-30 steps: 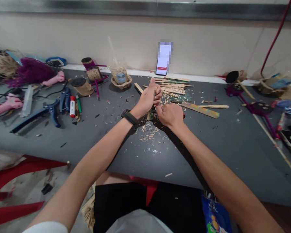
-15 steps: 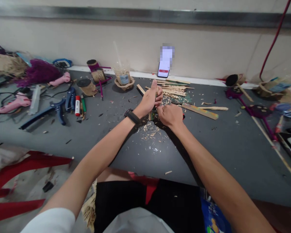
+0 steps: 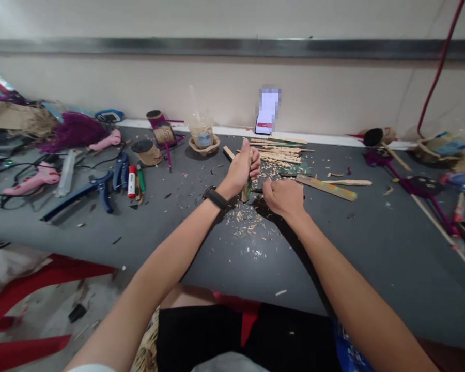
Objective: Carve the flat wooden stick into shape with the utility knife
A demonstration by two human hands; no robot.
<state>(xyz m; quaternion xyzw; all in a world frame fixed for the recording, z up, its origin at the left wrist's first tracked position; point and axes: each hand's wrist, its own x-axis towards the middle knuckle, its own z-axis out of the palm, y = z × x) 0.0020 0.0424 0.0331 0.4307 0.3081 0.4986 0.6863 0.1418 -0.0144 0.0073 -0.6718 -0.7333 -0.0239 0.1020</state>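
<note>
My left hand (image 3: 241, 169) is closed around a bamboo strip (image 3: 246, 192), thumb up. The strip stands nearly upright; its lower end, partly green, shows below the fingers close to the table. To the right, my right hand (image 3: 284, 196) is closed in a fist on a knife (image 3: 258, 191), whose dark narrow blade points left toward the strip. Most of the knife's handle is hidden by the fingers. A small gap separates the two hands. Pale shavings (image 3: 246, 222) lie scattered below and behind them on the grey table (image 3: 201, 248).
Behind my hands lie several carved sticks (image 3: 282, 152) and a flat strip (image 3: 327, 187). A phone (image 3: 267, 111) leans on the wall beside a plastic cup (image 3: 202, 135). Blue pliers (image 3: 96, 186), a marker (image 3: 132, 182) and pink glue guns (image 3: 39, 178) are at left. Purple-wrapped pieces (image 3: 422, 187) lie right.
My right hand has shifted right with the knife, away from my left hand, opening a gap. My left hand still grips the strip. The camera view has tilted slightly upward.
</note>
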